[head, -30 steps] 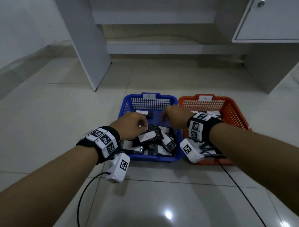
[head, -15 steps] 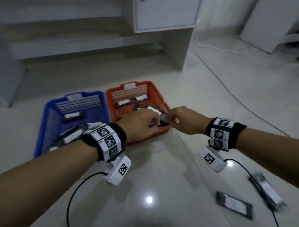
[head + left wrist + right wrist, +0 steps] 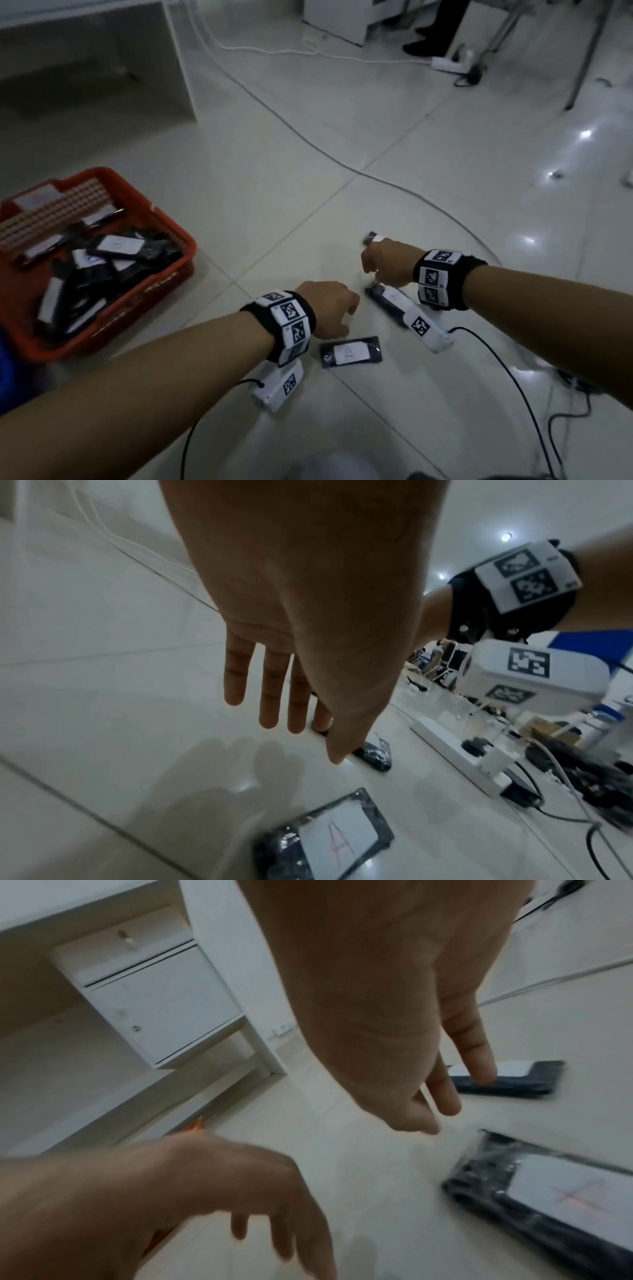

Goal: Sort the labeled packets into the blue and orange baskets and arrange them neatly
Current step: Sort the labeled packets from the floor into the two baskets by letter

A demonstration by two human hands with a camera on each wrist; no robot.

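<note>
Three black packets with white labels lie on the floor right of the orange basket [image 3: 171, 270]. My right hand [image 3: 371, 253] reaches over the far packet [image 3: 371, 237]; in the right wrist view one fingertip [image 3: 479, 1074] touches that far packet [image 3: 514, 1083]. A second packet [image 3: 385, 298] lies under my right wrist. My left hand [image 3: 346, 308] hovers with straight fingers [image 3: 270, 718], holding nothing, just above a packet marked A [image 3: 351, 353]. The orange basket holds several packets. Only a sliver of the blue basket [image 3: 4, 377] shows at the left edge.
A thin cable [image 3: 308, 144] runs across the tiles beyond the packets. A white cabinet panel [image 3: 178, 61] stands at the back left. A power strip [image 3: 448, 65] and a person's legs [image 3: 435, 31] are at the far right. Wrist-camera cables [image 3: 513, 383] trail near me.
The view has swung right, away from the baskets. Both hands have left the orange basket and moved down to the loose packets on the floor beside it.
</note>
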